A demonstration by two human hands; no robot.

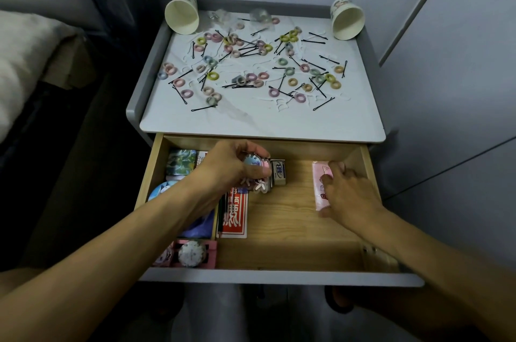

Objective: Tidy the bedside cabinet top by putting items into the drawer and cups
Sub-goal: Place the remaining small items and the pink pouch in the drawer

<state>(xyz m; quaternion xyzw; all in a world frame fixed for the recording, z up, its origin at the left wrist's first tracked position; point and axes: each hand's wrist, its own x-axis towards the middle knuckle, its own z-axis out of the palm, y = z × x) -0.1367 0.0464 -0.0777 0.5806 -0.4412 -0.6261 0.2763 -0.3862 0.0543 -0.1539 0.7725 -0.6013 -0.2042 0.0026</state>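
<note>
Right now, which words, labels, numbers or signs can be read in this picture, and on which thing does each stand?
"4B", as it seems, in an oval: white eraser in the drawer.
Large white characters, too blurred to read: red box.
Small red mark, too small to read: pink packet, held by the right hand.
Dial of the watch: too small.
Prints on the paper cups: no readable words.

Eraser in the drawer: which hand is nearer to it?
Left. The left hand, gripping a small toy, sits just left of the eraser; the right hand holds the pink packet, well off to the eraser's right.
</note>
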